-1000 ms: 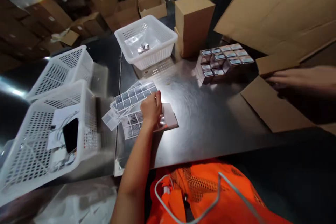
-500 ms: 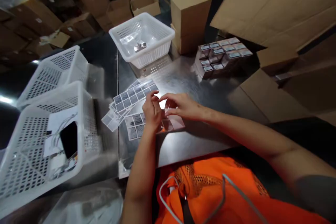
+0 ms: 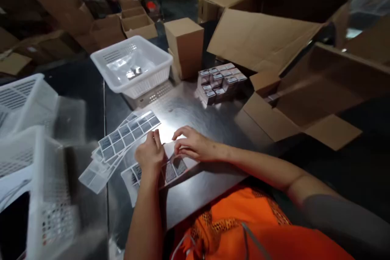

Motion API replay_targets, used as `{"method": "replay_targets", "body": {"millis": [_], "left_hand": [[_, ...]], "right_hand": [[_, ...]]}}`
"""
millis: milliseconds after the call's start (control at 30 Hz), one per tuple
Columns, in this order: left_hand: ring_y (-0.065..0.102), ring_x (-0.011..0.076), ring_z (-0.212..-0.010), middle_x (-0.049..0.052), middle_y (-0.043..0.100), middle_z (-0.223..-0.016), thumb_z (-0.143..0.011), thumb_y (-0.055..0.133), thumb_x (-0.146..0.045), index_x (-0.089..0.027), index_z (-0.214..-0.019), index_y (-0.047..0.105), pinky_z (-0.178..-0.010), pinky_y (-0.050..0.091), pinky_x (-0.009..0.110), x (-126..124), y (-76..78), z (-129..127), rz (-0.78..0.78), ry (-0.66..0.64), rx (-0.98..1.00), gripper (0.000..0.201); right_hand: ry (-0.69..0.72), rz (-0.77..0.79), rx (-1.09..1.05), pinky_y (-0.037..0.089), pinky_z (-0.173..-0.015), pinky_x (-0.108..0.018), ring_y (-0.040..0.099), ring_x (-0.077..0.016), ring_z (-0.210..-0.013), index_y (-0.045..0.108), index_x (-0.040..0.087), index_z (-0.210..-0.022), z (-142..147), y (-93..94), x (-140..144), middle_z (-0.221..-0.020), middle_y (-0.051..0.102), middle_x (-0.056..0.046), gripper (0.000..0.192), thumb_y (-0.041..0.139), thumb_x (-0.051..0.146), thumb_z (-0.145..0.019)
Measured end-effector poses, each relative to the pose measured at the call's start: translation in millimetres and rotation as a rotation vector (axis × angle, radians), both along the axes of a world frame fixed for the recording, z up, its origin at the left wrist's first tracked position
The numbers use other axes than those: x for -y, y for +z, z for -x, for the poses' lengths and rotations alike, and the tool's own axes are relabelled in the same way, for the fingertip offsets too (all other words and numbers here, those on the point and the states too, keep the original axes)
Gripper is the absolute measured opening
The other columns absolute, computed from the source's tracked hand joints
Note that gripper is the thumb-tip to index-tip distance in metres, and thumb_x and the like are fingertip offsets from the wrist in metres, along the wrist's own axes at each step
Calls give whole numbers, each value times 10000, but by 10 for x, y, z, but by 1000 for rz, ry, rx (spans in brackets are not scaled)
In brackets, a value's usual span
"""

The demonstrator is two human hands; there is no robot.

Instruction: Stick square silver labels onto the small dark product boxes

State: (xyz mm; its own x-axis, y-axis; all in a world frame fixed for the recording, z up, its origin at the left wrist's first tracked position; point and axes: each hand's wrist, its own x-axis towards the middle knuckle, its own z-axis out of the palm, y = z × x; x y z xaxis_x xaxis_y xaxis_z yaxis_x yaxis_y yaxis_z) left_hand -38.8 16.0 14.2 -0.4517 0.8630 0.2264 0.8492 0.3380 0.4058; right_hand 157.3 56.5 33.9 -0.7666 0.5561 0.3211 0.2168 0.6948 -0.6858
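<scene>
A sheet of square grey stickers (image 3: 171, 172) lies on the metal table under both hands. My left hand (image 3: 150, 152) rests on the sheet with its fingers drawn together; whatever they may hold is hidden. My right hand (image 3: 195, 145) is curled over the sheet's far edge, thumb and fingers pinching at a sticker near the middle. Left of my hands, more sticker sheets (image 3: 129, 133) lie fanned on top of each other.
A white basket (image 3: 152, 83) with small shiny pieces in a bag stands beyond the sheets. Stacked small boxes (image 3: 219, 83) and a tall carton (image 3: 186, 46) are behind. An open cardboard box (image 3: 262, 40) stands right; white crates (image 3: 38, 162) stand left.
The view has turned right, so everything sits farther left. My hands have moved slightly apart, and more of the sticker sheet shows between them.
</scene>
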Motion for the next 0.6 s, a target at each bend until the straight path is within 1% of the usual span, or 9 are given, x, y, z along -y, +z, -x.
{"method": "replay_targets", "body": {"millis": [67, 133, 200, 267, 333, 400, 467, 500, 600], "left_hand": [[364, 206, -467, -20, 333, -510, -1011, 347, -521, -276, -811, 679, -607, 284, 339, -11, -21, 22, -34, -51, 9, 459], [400, 224, -466, -5, 366, -507, -995, 346, -518, -277, -785, 677, -611, 316, 357, -8, -18, 15, -55, -127, 17, 460], [430, 234, -468, 8, 401, -503, -972, 385, -520, -283, -766, 683, -612, 326, 358, 7, -1, -24, -55, -207, 33, 433], [435, 228, -464, 11, 415, -491, -946, 438, -510, -289, -739, 683, -602, 309, 341, 22, 14, -81, -54, -276, 56, 389], [431, 215, -456, 9, 429, -476, -914, 493, -482, -289, -714, 677, -588, 280, 325, 28, 19, -130, -60, -340, 86, 333], [445, 206, -452, 7, 459, -469, -894, 516, -449, -286, -717, 680, -575, 268, 318, 23, 20, -150, -73, -387, 123, 291], [496, 208, -469, 9, 510, -480, -902, 508, -436, -274, -766, 705, -569, 289, 318, 11, 27, -136, -90, -407, 164, 289], [530, 209, -487, 11, 542, -496, -915, 497, -436, -262, -812, 722, -571, 314, 318, 6, 35, -120, -99, -405, 180, 304], [547, 168, -490, 8, 643, -592, -910, 548, -499, -210, -1000, 754, -567, 376, 302, 7, 82, -71, -117, -343, 314, 367]], "right_hand": [[2, -126, -83, 485, -1084, -387, 607, -211, -1195, 705, 214, -996, -163, 102, -127, -1206, 675, -97, 87, 619, 202, -997], [-206, -243, -106, 469, -1110, -452, 585, -246, -1217, 652, 219, -1161, -365, 248, -436, -1230, 662, -112, 172, 627, 229, -991], [-484, -354, -18, 408, -1155, -551, 523, -315, -1306, 517, 212, -1415, -548, 381, -897, -1392, 590, -154, 550, 725, 216, -906], [-643, -381, 183, 319, -1200, -614, 390, -378, -1451, 311, 200, -1597, -668, 460, -1407, -1518, 494, -183, 881, 751, 137, -836], [-673, -362, 321, 198, -1222, -691, 270, -432, -1529, 219, 171, -1643, -718, 493, -1841, -1478, 539, -190, 1016, 735, 42, -778], [-662, -320, 401, 90, -1199, -770, 271, -451, -1531, 200, 140, -1647, -718, 515, -2114, -1347, 633, -192, 1037, 699, -14, -750], [-664, -288, 447, 46, -1176, -802, 391, -438, -1466, 197, 117, -1636, -686, 545, -2195, -1242, 676, -192, 1030, 692, -11, -741], [-665, -275, 440, 63, -1182, -790, 461, -421, -1411, 193, 108, -1626, -656, 556, -2163, -1210, 683, -188, 1033, 710, 13, -737], [-592, -271, 208, 229, -1208, -669, 600, -359, -1256, 194, 100, -1573, -505, 517, -1822, -1144, 696, -158, 1059, 796, 135, -703]]}}
